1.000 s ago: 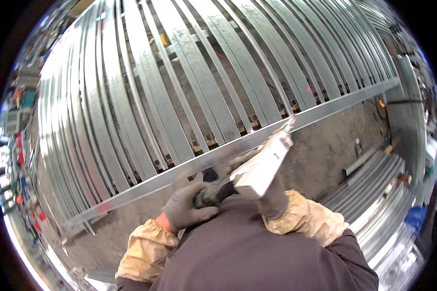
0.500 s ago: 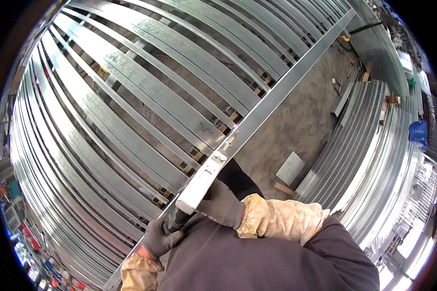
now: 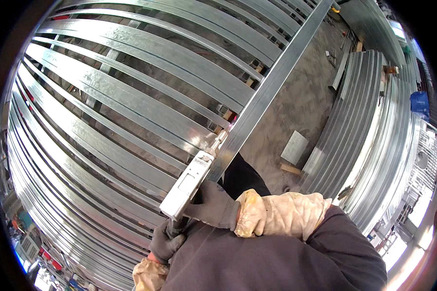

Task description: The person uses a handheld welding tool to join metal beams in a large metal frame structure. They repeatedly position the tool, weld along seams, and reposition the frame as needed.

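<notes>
A white, box-bodied welding gun [image 3: 188,185] with a thin metal nozzle lies diagonally in front of me. Its tip meets the seam where slats join a long galvanized steel beam [image 3: 257,114], and a small pink glow shows there. My grey-gloved right hand [image 3: 212,206] is closed round the gun from below and the right; its fingers are partly hidden behind the white body. My left hand [image 3: 167,241], also gloved, wraps the dark rear part of the gun, close to my body. Wide galvanized slats [image 3: 131,104] run away from the beam to the left.
Thinner bars and small square tube ends lie between the slats. On the right, a stack of long steel profiles [image 3: 342,126] rests near a loose metal plate [image 3: 294,147] and a wood offcut [image 3: 290,168]. Further right is a blue bag [image 3: 419,105].
The view has shifted, with the beam and slats sliding up and left in it. The gun sits a little further left in view, its tip still at the seam. Both hands keep their hold.
</notes>
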Demonstrator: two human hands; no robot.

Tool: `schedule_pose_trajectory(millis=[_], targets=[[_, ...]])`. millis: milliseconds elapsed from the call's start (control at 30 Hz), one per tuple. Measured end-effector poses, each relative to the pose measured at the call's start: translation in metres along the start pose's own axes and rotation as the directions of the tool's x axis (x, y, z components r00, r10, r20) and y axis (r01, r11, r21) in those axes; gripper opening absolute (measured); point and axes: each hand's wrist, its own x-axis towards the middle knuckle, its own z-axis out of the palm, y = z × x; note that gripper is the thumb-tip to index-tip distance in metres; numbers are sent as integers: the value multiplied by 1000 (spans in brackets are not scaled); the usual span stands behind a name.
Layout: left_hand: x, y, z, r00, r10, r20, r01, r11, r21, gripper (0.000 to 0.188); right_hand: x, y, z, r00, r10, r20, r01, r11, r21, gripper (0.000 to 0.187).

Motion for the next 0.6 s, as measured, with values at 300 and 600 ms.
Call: schedule_pose_trajectory(millis=[300,600], targets=[[10,13,1,998,32,49,-26,992,-120,68,4,-6,-6,996,91,2,-91,995,-37,67],[11,16,1,999,-14,43,17,997,-78,63,5,-7,-4,994,111,-20,-111,994,-16,61]])
